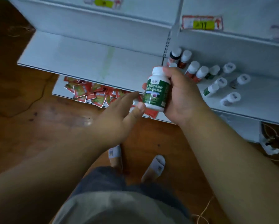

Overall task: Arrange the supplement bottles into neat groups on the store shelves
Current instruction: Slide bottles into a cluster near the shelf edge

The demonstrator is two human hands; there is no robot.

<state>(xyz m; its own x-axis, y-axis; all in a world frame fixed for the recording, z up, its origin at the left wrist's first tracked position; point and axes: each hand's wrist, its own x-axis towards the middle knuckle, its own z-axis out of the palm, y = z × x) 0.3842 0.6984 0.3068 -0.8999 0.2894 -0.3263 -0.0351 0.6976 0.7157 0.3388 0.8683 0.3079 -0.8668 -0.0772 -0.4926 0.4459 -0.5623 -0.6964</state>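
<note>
My right hand [182, 92] grips a white supplement bottle with a green label [156, 91], held upright in front of the shelf edge. My left hand [125, 109] is open beside it, fingers spread, its thumb touching the bottle's lower left side. On the white shelf [256, 101] to the right stand several bottles with white caps: red-labelled ones [192, 69] near the upright post, a green-labelled one [210, 89], and several with dark contents [239, 80] further right.
The shelf section on the left [87, 59] is bare. Red and green packets [90, 94] lie in a pile on the lowest shelf below it. Yellow price tags [203, 24] hang on the upper shelf edge. Wooden floor, my slippered feet [155, 165] and a cord [271, 143] lie below.
</note>
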